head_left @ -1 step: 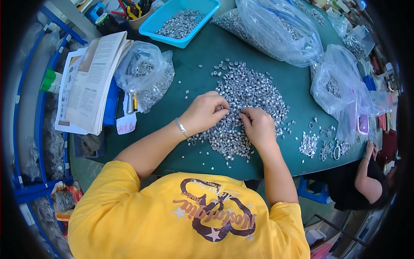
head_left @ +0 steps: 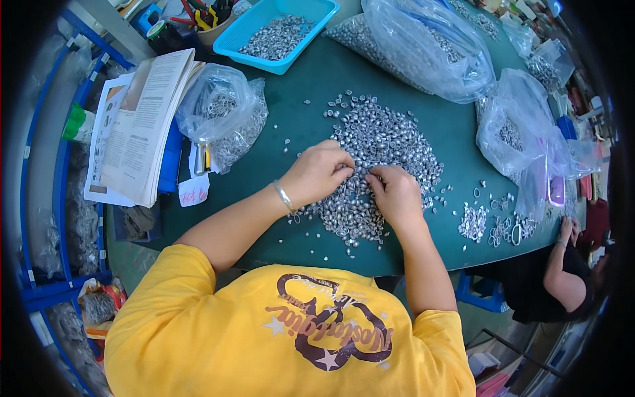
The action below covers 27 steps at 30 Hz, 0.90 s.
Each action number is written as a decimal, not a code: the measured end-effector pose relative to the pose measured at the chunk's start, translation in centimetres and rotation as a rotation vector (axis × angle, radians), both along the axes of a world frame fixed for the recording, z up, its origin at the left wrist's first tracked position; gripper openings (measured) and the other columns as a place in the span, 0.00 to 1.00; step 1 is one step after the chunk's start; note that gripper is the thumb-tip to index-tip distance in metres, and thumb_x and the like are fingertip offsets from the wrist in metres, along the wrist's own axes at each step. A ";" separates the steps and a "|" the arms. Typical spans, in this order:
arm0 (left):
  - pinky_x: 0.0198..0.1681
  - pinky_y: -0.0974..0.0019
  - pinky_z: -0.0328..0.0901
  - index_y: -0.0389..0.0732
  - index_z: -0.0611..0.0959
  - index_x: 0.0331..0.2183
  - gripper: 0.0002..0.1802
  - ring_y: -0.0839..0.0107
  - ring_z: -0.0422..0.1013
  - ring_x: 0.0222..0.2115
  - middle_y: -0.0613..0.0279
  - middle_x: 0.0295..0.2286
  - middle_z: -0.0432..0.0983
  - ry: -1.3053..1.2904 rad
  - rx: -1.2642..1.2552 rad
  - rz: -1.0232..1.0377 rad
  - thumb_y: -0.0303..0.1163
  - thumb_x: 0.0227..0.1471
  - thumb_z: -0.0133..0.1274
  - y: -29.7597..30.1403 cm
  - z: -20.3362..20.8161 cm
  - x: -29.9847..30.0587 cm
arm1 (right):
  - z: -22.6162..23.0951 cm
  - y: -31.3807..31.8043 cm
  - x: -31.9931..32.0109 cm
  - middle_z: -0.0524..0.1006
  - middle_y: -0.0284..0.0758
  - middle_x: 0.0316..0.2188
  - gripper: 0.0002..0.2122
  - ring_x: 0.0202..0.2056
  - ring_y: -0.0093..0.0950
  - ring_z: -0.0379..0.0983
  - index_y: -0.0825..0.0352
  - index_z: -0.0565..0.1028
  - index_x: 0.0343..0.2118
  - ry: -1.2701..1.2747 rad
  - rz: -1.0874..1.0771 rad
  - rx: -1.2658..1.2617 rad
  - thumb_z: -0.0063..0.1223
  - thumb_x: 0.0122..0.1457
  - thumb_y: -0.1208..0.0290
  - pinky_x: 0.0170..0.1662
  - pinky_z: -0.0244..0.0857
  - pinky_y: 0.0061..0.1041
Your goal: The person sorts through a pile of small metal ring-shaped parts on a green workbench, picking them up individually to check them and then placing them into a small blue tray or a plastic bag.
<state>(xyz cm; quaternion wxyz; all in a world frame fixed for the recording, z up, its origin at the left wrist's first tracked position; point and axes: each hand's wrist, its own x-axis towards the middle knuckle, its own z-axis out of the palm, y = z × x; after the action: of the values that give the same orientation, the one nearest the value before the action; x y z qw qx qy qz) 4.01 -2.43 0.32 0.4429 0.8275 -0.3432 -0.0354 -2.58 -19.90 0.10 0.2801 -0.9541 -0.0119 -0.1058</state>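
Observation:
A wide heap of small silver-grey metal pieces (head_left: 390, 135), rounded and cup-like, is spread on the green tabletop. Over its left side is my left hand (head_left: 321, 171), a bracelet on the wrist and the fingers pinched together. My right hand (head_left: 397, 192) lies on the heap's near right part, thumb and index finger closed toward the left one. Only a small gap separates the two sets of fingertips. Whatever they pinch is too small to make out. Beyond the heap stands a light-blue plastic basket (head_left: 281, 64) with similar pieces in it.
Clear plastic bags (head_left: 436, 59) of metal parts stand at the far right, and another bag (head_left: 228, 126) at left beside a stack of papers (head_left: 142, 132). Small piles of parts (head_left: 473, 221) and scissors (head_left: 516, 231) lie right. Another person's arm (head_left: 563, 271) rests at the table's right end.
My left hand has shifted slightly to the right, bringing its fingertips closer to my right hand. The right hand has barely moved.

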 end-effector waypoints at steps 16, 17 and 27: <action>0.20 0.81 0.57 0.35 0.76 0.33 0.06 0.82 0.62 0.20 0.62 0.26 0.72 1.359 -0.646 -0.086 0.24 0.50 0.47 -0.4 0.4 -2.3 | 0.8 -0.9 -2.6 0.69 0.37 0.24 0.06 0.16 0.16 0.56 0.72 0.69 0.32 0.562 -0.068 2.014 0.40 0.52 0.77 0.15 0.49 0.11; 0.21 0.80 0.58 0.35 0.75 0.33 0.06 0.82 0.62 0.20 0.62 0.26 0.71 1.393 -0.681 -0.113 0.25 0.51 0.47 -0.3 0.4 -2.4 | 0.8 -0.9 -2.7 0.70 0.37 0.24 0.07 0.16 0.16 0.56 0.72 0.69 0.32 0.582 -0.049 2.057 0.40 0.53 0.77 0.15 0.49 0.11; 0.23 0.78 0.61 0.37 0.74 0.31 0.07 0.76 0.65 0.26 0.56 0.31 0.71 1.493 -0.931 -0.182 0.27 0.50 0.43 2.5 -0.1 -2.7 | 0.4 -1.2 -3.1 0.66 0.38 0.21 0.06 0.14 0.18 0.54 0.69 0.66 0.27 0.514 0.085 2.128 0.39 0.53 0.73 0.14 0.48 0.12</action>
<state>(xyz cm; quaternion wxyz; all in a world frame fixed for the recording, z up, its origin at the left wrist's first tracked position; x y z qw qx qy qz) 1.32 0.03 0.22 0.8387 0.2937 -0.0085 -0.4585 -5.70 -21.14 0.48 0.9583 -0.2162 0.1114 0.1500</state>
